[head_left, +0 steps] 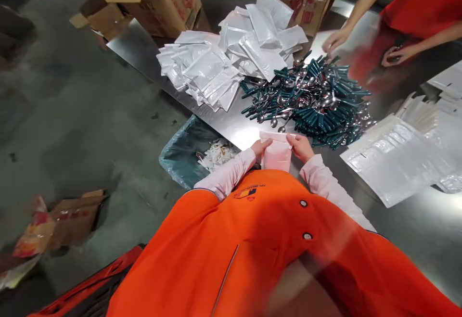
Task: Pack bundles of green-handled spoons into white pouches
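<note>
A white padded mailer [277, 157], tinted pink, is held upright close to my orange shirt. My left hand [260, 147] pinches its upper left edge, thumb on the near face. At the upper right corner my right hand [301, 146] grips it the same way. What the mailer contains, if anything, is hidden. Just beyond it lies a large heap of spoons [310, 98] with dark green handles and shiny metal bowls. Left of the spoons spreads a pile of filled-looking white mailers [212, 67].
Flat white mailers [400, 158] are stacked on the metal table [139, 50] at right. A bin lined with a teal bag [180, 156] holds paper scraps below the left edge. Cardboard boxes [169, 4] stand behind. A co-worker's hand [335, 42] reaches to the spoons.
</note>
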